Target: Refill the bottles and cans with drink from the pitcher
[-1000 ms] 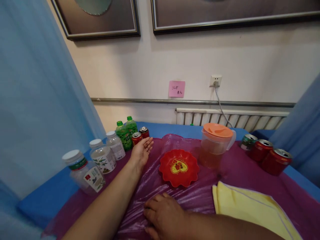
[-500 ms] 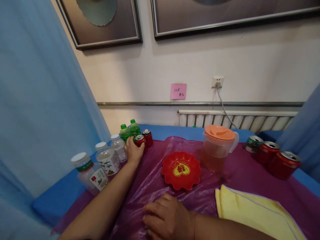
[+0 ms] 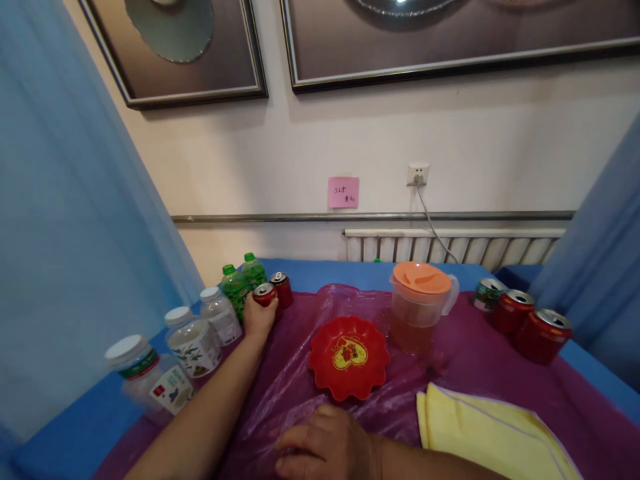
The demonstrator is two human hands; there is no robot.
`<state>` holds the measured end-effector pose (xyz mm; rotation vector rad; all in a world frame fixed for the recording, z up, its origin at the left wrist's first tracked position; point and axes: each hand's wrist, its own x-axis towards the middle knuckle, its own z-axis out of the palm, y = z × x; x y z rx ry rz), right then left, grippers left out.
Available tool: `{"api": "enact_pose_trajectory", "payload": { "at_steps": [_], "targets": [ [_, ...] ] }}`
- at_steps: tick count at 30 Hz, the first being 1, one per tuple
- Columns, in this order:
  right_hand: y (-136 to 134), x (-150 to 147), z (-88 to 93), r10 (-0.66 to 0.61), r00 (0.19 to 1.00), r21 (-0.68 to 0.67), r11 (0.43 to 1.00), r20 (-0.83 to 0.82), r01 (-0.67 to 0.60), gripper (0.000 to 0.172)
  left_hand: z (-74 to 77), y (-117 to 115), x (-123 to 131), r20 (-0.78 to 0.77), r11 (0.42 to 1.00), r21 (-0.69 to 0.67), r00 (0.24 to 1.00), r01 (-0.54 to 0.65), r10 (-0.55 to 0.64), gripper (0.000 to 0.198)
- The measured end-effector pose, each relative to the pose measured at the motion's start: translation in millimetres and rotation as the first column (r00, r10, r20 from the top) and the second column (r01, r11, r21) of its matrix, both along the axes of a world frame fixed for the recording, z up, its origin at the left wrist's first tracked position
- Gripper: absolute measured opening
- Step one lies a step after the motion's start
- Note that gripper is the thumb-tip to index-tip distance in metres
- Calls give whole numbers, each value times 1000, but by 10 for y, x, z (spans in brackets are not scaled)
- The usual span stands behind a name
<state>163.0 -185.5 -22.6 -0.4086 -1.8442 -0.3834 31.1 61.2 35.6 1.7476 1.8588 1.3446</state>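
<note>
My left hand (image 3: 259,319) reaches to the far left side, its fingers wrapped round a red drink can (image 3: 265,293) with an opened top. Just behind that can stands another red can (image 3: 283,291) with a dark rim. Green plastic bottles (image 3: 235,291) stand close by on the left. My right hand (image 3: 325,443) rests on the purple plastic sheet (image 3: 280,380) near the front, holding nothing, its fingers loosely spread. A red scalloped plate (image 3: 320,360) with a yellow pattern lies just beyond it.
Clear white-capped jars (image 3: 194,343) line the left edge. Right of the plate stands a jug (image 3: 415,313) with an orange lid and amber liquid. A folded yellow cloth (image 3: 490,433) lies front right, with several cans (image 3: 543,337) behind it. Blue curtains (image 3: 85,220) hang at both sides.
My left hand's fingers have closed round the front red can, which stays in about the same place. The right hand stays on the sheet. The whole view has shifted slightly.
</note>
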Motion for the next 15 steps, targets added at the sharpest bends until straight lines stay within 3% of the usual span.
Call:
{"api": "enact_pose_trajectory", "payload": {
  "at_steps": [4, 7, 11, 15],
  "targets": [
    [-110, 260, 355, -100, 994, -157, 982, 43, 106, 28, 161, -288, 141, 12, 996, 71, 999, 50, -51, 57],
    [-112, 486, 525, -339, 941, -346, 884, -14, 313, 45, 256, -674, 361, 89, 968, 119, 968, 222, -233, 65],
    [83, 714, 483, -602, 796, -559, 683, -65, 471, 65, 291, -1195, 665, 176, 877, 105, 859, 469, -481, 69],
    [293, 820, 284, -663, 745, -666, 587, -69, 461, 78, 224, -1459, 847, 154, 851, 66, 837, 521, -525, 74]
  ]
}}
